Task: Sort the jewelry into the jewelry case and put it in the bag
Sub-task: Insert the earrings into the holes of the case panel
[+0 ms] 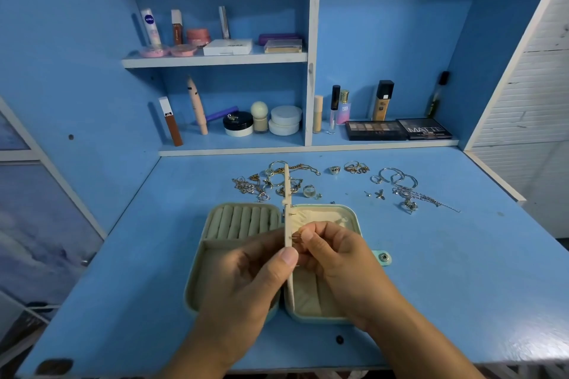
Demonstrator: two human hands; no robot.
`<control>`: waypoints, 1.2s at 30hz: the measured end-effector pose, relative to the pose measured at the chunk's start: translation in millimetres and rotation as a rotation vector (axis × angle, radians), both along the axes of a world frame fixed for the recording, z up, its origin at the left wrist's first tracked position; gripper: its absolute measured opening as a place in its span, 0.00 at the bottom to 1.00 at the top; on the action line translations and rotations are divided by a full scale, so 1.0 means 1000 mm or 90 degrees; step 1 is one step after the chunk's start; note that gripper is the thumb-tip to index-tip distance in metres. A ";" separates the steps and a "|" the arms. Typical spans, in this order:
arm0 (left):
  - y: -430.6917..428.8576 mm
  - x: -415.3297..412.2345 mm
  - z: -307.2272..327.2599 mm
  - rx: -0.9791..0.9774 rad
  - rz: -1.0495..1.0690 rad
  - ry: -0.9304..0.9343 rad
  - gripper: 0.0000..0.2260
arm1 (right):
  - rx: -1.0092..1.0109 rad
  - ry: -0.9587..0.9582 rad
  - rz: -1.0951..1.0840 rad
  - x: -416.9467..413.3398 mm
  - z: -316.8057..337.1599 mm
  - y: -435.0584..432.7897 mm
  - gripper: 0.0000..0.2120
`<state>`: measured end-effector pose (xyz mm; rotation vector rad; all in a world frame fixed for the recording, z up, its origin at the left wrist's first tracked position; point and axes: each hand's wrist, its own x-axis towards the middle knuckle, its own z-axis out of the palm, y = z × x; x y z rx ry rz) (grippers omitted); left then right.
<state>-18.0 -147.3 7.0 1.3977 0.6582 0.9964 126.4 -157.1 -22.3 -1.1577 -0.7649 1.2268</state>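
A mint jewelry case [197, 274] lies open on the blue desk, with ring rolls [243, 220] in its left half and a cream pouch side on the right. Its beige earring panel [288, 203] stands upright at the hinge. My left hand [246, 283] holds that panel, thumb on its near edge. My right hand [335, 258] pinches a small earring piece [297, 236] against the panel's right face. Loose gold jewelry [268, 183] and silver jewelry [400, 188] lie scattered behind the case. No bag is in view.
The case's snap tab [382, 257] sticks out to the right. Shelves behind the desk carry cosmetics: eyeshadow palettes [397, 129], a foundation bottle [382, 100], jars [284, 120] and tubes. A white slatted wall [535, 95] borders the right side.
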 end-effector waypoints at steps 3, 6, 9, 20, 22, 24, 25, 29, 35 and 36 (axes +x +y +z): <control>0.001 0.001 -0.001 0.014 -0.006 0.013 0.16 | 0.000 0.007 0.008 0.001 0.000 0.000 0.06; 0.001 0.002 -0.001 0.026 -0.011 0.022 0.16 | -0.003 0.006 0.013 0.001 0.000 0.000 0.06; 0.001 0.002 -0.003 0.015 -0.006 0.025 0.19 | -0.011 0.000 0.009 0.001 0.001 -0.002 0.07; -0.001 0.004 -0.002 0.021 0.020 0.037 0.19 | -0.021 -0.168 -0.067 -0.009 0.007 -0.007 0.07; -0.002 0.003 -0.002 0.022 0.024 0.037 0.18 | -0.028 -0.206 -0.089 -0.011 0.006 -0.006 0.07; -0.001 0.003 -0.002 0.026 0.027 0.041 0.18 | -0.032 -0.246 -0.106 -0.012 0.006 -0.005 0.06; -0.001 0.003 -0.002 0.031 0.027 0.044 0.18 | -0.034 -0.268 -0.111 -0.013 0.006 -0.005 0.05; 0.000 0.001 -0.003 0.024 0.021 0.042 0.18 | -0.034 -0.374 -0.124 -0.017 0.006 -0.006 0.05; 0.000 -0.001 -0.003 -0.008 0.007 0.024 0.17 | -0.030 -0.365 -0.129 -0.020 0.006 -0.006 0.06; -0.001 -0.001 -0.003 -0.004 0.006 0.021 0.17 | -0.033 -0.361 -0.124 -0.020 0.006 -0.006 0.06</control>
